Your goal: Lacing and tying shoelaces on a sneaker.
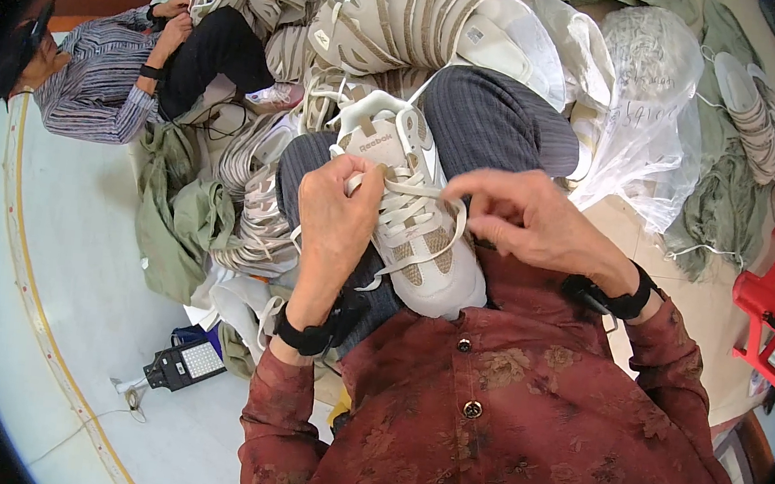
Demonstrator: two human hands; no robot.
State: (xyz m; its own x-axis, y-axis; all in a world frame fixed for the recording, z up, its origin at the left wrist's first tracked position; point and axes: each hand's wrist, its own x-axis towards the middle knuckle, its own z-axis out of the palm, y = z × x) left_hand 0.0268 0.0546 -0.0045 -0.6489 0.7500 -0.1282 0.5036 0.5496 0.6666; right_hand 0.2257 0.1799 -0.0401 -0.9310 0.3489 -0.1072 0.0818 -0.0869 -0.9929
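A beige and white sneaker (424,255) rests across my lap, toe toward me. Pale laces (404,214) crisscross its front, with loose ends hanging at both sides. At the base of the tongue (377,145), my left hand (339,209) is closed in a pinch on a shoelace. My right hand (525,220) is on the other side of the laces. Its index fingertip meets a strand of lace, while thumb and index stay apart and the other fingers curl.
Stacked matching shoe uppers (408,29) pile up beyond my knees. At the far left a seated person (110,75) handles another shoe. Clear plastic bags (648,108) lie at the right, near a red stool (773,312). A black lamp (185,362) lies on the left floor beside green cloth (180,213).
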